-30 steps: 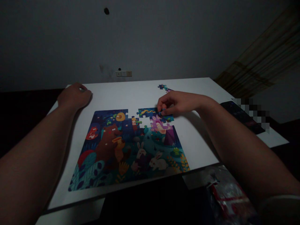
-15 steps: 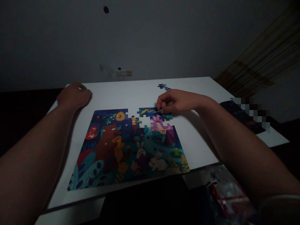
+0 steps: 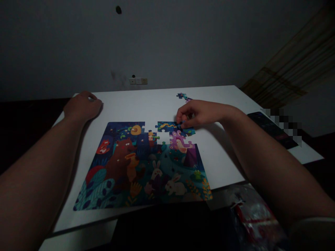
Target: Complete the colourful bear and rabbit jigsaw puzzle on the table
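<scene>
Puzzle piece pinched under right hand fingertips, top puzzle edge.

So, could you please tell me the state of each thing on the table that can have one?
Jigsaw puzzle: flat on the table, mostly assembled, gaps open along its top edge.
Strip of joined pieces: at the top edge, pinched by the right hand.
Left hand: loosely closed, resting on the table, holding nothing visible.
Loose pieces: lying apart near the far edge.
</scene>
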`<action>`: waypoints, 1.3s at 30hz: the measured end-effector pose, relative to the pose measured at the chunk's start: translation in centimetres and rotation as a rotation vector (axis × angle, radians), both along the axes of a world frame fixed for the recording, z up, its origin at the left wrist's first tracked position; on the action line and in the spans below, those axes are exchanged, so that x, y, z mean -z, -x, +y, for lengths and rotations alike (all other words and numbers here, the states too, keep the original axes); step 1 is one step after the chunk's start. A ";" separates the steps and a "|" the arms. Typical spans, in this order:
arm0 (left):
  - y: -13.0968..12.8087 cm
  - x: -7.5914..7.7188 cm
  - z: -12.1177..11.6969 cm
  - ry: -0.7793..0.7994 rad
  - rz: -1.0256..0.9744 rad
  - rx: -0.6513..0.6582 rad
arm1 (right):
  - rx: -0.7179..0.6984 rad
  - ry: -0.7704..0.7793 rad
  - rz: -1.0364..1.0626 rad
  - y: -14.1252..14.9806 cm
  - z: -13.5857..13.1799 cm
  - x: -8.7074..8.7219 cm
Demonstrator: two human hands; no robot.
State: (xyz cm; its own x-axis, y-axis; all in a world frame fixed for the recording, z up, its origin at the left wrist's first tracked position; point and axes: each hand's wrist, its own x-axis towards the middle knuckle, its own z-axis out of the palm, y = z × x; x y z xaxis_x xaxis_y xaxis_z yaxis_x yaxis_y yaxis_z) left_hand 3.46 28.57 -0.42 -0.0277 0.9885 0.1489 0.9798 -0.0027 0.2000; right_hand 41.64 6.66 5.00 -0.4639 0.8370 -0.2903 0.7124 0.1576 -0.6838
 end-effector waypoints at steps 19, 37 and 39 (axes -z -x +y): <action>0.2 0.1 -0.3 -0.023 -0.011 0.021 | -0.153 0.193 0.194 1.2 0.2 1.0; 0.0 -0.2 -0.4 -0.007 -0.001 0.012 | -0.074 -0.002 0.087 0.7 0.3 1.7; -0.1 -0.2 -0.4 -0.008 0.003 0.015 | -0.074 -0.015 0.088 0.8 0.3 1.7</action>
State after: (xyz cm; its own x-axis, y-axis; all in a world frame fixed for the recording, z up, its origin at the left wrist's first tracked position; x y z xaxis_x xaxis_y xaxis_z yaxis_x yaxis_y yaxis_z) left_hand 3.55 28.21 -0.20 -0.0124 0.9876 0.1567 0.9802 -0.0190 0.1972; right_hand 40.83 6.97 3.29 -0.5477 0.8034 -0.2335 0.6357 0.2182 -0.7404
